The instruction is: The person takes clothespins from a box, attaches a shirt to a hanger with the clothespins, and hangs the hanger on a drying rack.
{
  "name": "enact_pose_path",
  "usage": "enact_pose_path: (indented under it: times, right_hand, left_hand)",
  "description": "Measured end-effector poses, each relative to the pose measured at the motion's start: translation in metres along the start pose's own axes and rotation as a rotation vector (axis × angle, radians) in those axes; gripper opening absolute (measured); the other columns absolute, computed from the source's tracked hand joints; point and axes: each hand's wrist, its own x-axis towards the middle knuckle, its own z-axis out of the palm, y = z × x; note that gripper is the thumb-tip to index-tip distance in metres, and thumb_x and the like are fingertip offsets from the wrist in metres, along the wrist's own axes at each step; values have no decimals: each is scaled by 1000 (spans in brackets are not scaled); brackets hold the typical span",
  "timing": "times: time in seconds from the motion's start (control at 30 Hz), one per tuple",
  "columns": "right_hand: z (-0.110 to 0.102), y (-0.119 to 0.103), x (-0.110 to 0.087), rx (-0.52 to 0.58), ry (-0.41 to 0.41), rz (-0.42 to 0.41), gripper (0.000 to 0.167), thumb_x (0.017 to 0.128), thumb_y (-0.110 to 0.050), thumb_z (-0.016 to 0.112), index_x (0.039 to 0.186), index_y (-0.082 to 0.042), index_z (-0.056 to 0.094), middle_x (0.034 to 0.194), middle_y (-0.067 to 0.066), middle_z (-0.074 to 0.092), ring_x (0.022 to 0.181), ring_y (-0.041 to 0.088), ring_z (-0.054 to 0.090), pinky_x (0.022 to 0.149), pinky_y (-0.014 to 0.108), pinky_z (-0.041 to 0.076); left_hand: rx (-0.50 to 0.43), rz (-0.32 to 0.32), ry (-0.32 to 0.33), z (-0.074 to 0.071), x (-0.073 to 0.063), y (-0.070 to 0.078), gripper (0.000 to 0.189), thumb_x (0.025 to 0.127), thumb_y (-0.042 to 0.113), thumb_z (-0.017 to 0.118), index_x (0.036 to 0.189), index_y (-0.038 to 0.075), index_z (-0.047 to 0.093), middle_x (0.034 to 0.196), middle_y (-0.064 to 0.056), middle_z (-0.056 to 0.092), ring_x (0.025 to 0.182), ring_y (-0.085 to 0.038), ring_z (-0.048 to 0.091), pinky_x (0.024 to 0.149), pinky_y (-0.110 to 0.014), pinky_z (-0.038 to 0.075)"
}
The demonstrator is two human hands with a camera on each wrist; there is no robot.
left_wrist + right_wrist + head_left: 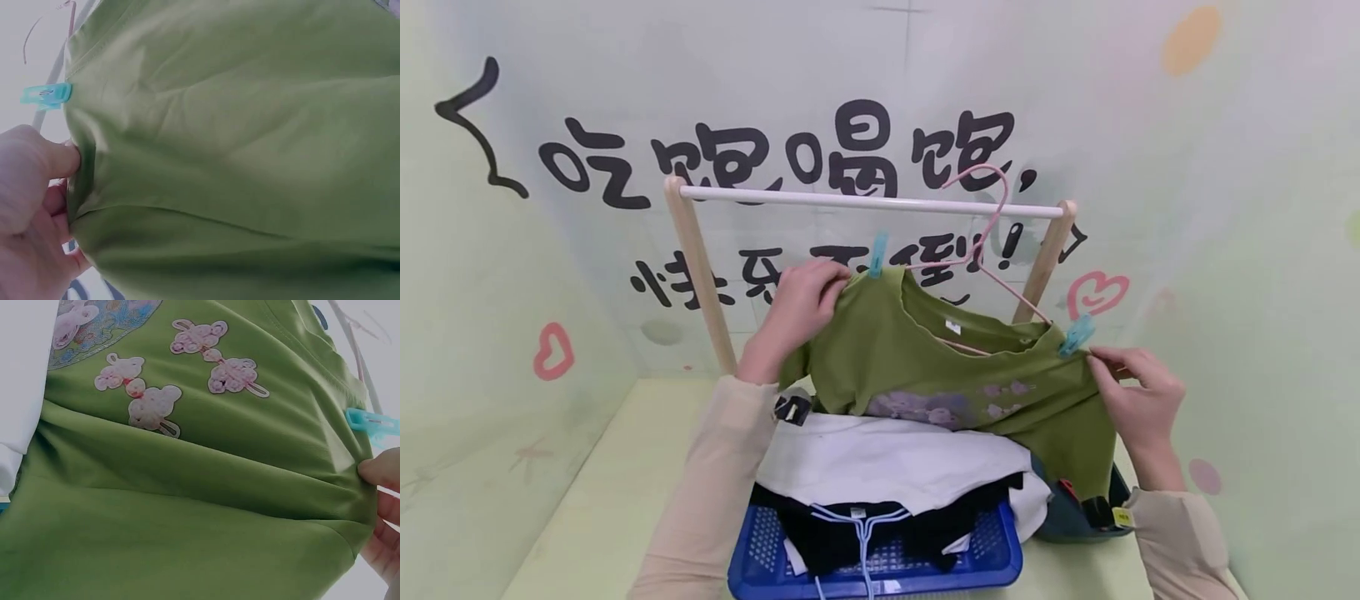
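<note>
A green T-shirt (880, 350) with a pale floral print hangs on a pink wire hanger (1000, 218). Teal clothespins clip it at both shoulders, one clothespin (877, 255) at the left and another clothespin (1077, 335) at the right. My left hand (801, 308) pinches the left shoulder just outside its clip, thumb on the front of the cloth. With thumb and fingers my right hand (1142, 396) pinches the right shoulder, which sits lower. The hanger's hook overlaps the white rail (865, 201) in the head view.
Below the shirt, a blue basket (745, 567) holds white clothing (887, 458), black clothing (820, 542) and light-blue wire hangers (863, 533). A dark green bin (1067, 517) stands at its right. Wooden posts (700, 275) carry the rail, in front of a wall with black lettering.
</note>
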Motion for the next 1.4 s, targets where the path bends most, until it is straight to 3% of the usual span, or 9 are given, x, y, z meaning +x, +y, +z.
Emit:
enact_pose_path:
  times: [0.13,0.37,0.83,1.13,1.4]
  right_hand:
    - [1,0,0,-31,-1,-3,16,65,18,72,77,9,72,69,24,63,69,-12,52,64,5,41]
    - [-1,3,-4,-49,-50,-43,19,63,17,75,78,5,73,70,20,65,70,-12,51,64,4,40]
    - [-3,2,-14,-28,-104,-106,21,64,18,73,79,4,73,71,15,66,71,-8,53,62,4,41]
    - [-3,3,-14,-20,-111,-107,21,62,20,73,77,5,71,71,17,65,70,-2,55,61,5,41]
    - [-5,7,-13,-45,-126,-128,26,60,23,74,77,4,71,72,14,65,69,-1,54,60,6,41]
  left_hand:
    - [6,7,2,8,5,-6,11,90,4,58,95,3,68,93,-12,66,89,-28,59,82,-49,42]
    - [-3,9,-47,23,-1,-21,12,88,1,58,96,-2,68,91,-15,66,84,-30,60,77,-42,48]
    - [-61,-62,-126,41,-3,-32,15,88,0,58,99,-4,67,96,-17,64,88,-31,59,81,-43,47]
    - [-65,-100,-131,59,8,-41,16,89,1,59,102,-5,67,95,-18,65,88,-31,57,81,-43,45]
    - [-162,-178,-126,71,12,-44,19,90,0,58,107,-4,65,99,-19,65,87,-30,61,77,-40,50]
